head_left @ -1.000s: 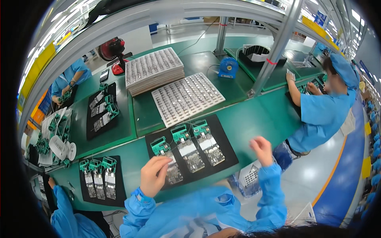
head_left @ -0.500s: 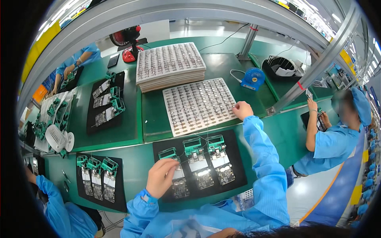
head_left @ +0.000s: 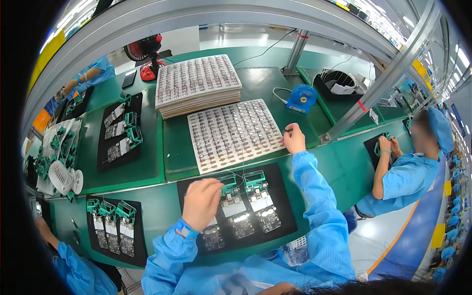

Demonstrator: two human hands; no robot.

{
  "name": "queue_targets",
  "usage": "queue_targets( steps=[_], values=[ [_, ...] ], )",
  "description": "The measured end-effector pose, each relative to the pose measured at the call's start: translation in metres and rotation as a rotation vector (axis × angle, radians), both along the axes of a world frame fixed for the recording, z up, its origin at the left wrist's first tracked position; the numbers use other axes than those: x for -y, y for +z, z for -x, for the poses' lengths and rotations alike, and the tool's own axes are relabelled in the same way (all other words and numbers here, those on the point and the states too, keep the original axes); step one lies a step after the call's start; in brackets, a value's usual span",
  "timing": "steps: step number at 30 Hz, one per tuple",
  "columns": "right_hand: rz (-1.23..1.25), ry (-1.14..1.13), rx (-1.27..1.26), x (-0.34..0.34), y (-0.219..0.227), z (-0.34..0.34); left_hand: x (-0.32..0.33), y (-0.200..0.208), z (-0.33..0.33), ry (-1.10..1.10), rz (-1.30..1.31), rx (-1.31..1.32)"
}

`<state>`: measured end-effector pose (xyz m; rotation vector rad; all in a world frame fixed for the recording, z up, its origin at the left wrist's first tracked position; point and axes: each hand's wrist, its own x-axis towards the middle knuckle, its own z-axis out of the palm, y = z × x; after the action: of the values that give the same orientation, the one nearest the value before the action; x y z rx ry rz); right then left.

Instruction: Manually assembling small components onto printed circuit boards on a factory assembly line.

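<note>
Three circuit boards with green plastic frames lie in a row on a black mat [head_left: 290,211] in front of me. My left hand [head_left: 201,204] is over the left board [head_left: 212,237], hiding its upper part. Its fingers are curled together, and what they hold, if anything, is hidden. The middle board [head_left: 241,223] and right board [head_left: 268,219] are in plain sight, with thin wires by their frames. Beyond them lies a white tray [head_left: 196,118] with rows of small metallic parts. At its right edge my right hand [head_left: 295,139] pinches something small and dark, too tiny to name.
Behind the tray rises a stack of similar trays [head_left: 196,101]. A blue fan [head_left: 301,98] stands to its right, a red-and-black fan [head_left: 150,59] behind. More boards lie on black mats at left [head_left: 140,236]. A metal frame post [head_left: 364,105] slants down at right; co-workers sit on both sides.
My left hand has moved forward and right, over the left board's green frame. My right hand stays by the tray's edge. The right co-worker's raised hand has come down. The whole view has shifted slightly.
</note>
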<state>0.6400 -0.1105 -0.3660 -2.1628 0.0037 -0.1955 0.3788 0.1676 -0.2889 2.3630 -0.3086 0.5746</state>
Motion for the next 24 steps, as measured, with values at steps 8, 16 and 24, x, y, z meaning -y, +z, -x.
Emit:
queue_targets(
  steps=[8,16,24],
  values=[
    [0.458,0.107,0.168,-0.031,0.025,0.016,-0.029,-0.047,-0.037,0.16,-0.194,-0.034],
    [-0.037,0.001,0.155,-0.013,0.018,0.021,-0.025,-0.059,-0.043,0.147,-0.177,-0.143],
    [-0.463,0.618,-0.36,-0.049,0.081,0.208,0.014,0.011,0.007,-0.174,0.385,-0.243]
  ],
)
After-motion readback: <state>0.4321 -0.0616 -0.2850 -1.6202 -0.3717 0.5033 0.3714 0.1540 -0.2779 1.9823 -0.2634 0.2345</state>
